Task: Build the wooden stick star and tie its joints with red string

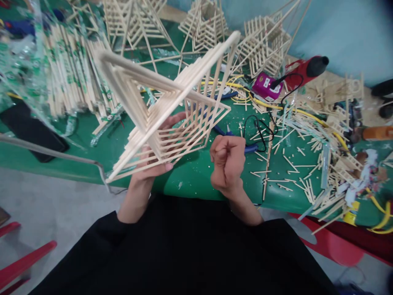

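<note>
My left hand (143,176) grips a star-shaped lattice of stacked wooden sticks (182,96) from below. Its thumb lies along the lower edge, and some fingers show through the gaps. The lattice is tilted above the green table (187,178), with layered sticks forming nested corners. To its right, my right hand (229,162) is closed in a fist, apart from the lattice. Whatever it may hold is hidden by the curled fingers. Just behind that hand lies a blue-handled tool (252,148), partly covered.
Similar stick structures (202,26) stand at the back. Wrapped chopsticks (67,69) and a black phone-like slab (33,131) lie left. Right are a purple socket box (267,86), a red tool with black end (307,71), a yellow cable (307,114) and scattered stick offcuts (308,190).
</note>
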Demonstrator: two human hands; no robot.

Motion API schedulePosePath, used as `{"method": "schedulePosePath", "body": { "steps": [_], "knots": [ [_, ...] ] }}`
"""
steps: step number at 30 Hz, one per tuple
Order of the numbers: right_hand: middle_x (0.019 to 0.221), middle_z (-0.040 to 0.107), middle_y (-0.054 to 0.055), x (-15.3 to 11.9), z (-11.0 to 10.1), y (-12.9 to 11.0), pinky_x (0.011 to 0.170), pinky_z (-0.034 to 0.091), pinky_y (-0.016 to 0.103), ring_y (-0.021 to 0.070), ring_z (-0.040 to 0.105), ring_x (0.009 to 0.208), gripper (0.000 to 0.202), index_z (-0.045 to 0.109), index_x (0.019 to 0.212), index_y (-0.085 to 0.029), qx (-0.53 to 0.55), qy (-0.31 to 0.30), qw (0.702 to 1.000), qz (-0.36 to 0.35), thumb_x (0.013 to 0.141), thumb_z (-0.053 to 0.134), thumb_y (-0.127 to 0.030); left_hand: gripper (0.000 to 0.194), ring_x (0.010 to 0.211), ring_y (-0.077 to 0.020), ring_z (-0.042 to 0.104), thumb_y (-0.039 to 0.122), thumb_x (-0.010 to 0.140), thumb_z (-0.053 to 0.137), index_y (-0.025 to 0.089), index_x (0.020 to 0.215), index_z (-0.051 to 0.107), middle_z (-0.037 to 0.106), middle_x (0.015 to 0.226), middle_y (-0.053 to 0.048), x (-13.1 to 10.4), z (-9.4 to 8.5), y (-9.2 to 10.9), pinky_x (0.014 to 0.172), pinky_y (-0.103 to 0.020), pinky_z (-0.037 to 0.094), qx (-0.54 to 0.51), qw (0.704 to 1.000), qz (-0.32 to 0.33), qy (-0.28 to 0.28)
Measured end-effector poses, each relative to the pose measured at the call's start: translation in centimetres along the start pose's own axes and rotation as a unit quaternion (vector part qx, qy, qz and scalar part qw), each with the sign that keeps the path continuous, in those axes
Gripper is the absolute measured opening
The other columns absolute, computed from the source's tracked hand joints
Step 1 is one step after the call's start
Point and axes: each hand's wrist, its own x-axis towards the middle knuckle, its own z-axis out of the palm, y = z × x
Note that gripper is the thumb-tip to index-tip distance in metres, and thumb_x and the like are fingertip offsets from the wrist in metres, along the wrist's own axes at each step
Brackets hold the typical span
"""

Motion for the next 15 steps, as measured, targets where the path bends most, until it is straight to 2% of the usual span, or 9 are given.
{"method": "schedulePosePath", "body": {
  "steps": [2, 4, 9, 11, 12, 14, 15],
  "knots": [
    [0.073, 0.043, -0.005, 0.1, -0.3, -0.2, 0.051, 0.029, 0.023, 0.0069, 0.039, 0.055, 0.017, 0.045, 0.095, -0.023, 0.023, -0.005, 1.000, 0.002, 0.108, 0.037, -0.030, 0.073, 0.147, -0.0346, 0.048, 0.040, 0.065, 0.086, 0.036, 0.131, 0.056, 0.052, 0.153, 0.004, 0.2, 0.4, 0.4, 0.119, -0.051, 0.052, -0.026, 0.999, 0.043, -0.020],
    [0.071, 0.041, -0.005, 0.4, -0.7, -0.6, 0.051, 0.028, 0.024, 0.0070, 0.038, 0.055, 0.021, 0.044, 0.090, -0.022, 0.003, -0.022, 1.000, -0.020, 0.108, 0.036, -0.027, 0.067, 0.144, -0.0339, 0.051, 0.037, 0.068, 0.085, 0.034, 0.130, 0.060, 0.055, 0.150, 0.002, 0.4, 0.8, 0.7, 0.122, -0.052, 0.050, -0.040, 0.996, 0.066, -0.035],
    [0.059, 0.038, -0.006, 1.5, -1.3, -1.5, 0.051, 0.025, 0.028, 0.0077, 0.036, 0.052, 0.035, 0.040, 0.073, -0.022, -0.129, -0.035, 0.983, -0.122, 0.108, 0.038, -0.024, 0.066, 0.143, -0.0347, 0.052, 0.037, 0.069, 0.086, 0.035, 0.130, 0.061, 0.055, 0.151, -0.001, 0.5, 0.9, 0.8, 0.121, -0.057, 0.050, -0.042, 0.996, 0.065, -0.035],
    [0.056, 0.046, -0.006, 1.7, -1.3, -1.6, 0.051, 0.031, 0.028, 0.0081, 0.042, 0.053, 0.036, 0.043, 0.071, -0.022, -0.147, -0.048, 0.979, -0.133, 0.107, 0.045, -0.025, 0.067, 0.142, -0.0330, 0.054, 0.037, 0.068, 0.086, 0.037, 0.130, 0.061, 0.055, 0.151, 0.001, 0.5, 0.7, 0.8, 0.119, -0.054, 0.052, -0.040, 0.997, 0.061, -0.035],
    [0.060, 0.056, -0.004, 1.7, -1.3, -1.7, 0.053, 0.035, 0.027, 0.0080, 0.046, 0.054, 0.030, 0.051, 0.075, -0.021, -0.151, -0.060, 0.978, -0.131, 0.106, 0.048, -0.023, 0.067, 0.141, -0.0321, 0.055, 0.036, 0.068, 0.086, 0.037, 0.130, 0.061, 0.055, 0.151, 0.002, 0.5, 0.7, 0.7, 0.118, -0.053, 0.053, -0.039, 0.997, 0.062, -0.036],
    [0.079, 0.072, 0.000, 1.7, -1.2, -1.8, 0.058, 0.044, 0.025, 0.0079, 0.055, 0.059, 0.013, 0.065, 0.101, -0.017, -0.166, -0.086, 0.974, -0.130, 0.102, 0.052, -0.015, 0.067, 0.138, -0.0304, 0.057, 0.033, 0.069, 0.084, 0.036, 0.132, 0.060, 0.054, 0.152, 0.001, 0.5, 0.6, 0.6, 0.115, -0.048, 0.057, -0.038, 0.996, 0.075, -0.044],
    [0.085, 0.075, 0.001, 1.7, -1.1, -1.8, 0.060, 0.046, 0.025, 0.0082, 0.058, 0.061, 0.019, 0.066, 0.114, -0.015, -0.178, -0.099, 0.970, -0.133, 0.101, 0.052, -0.012, 0.068, 0.137, -0.0296, 0.058, 0.031, 0.070, 0.082, 0.034, 0.133, 0.059, 0.053, 0.153, 0.000, 0.5, 0.6, 0.6, 0.114, -0.047, 0.058, -0.040, 0.995, 0.082, -0.048]
  ]
}}
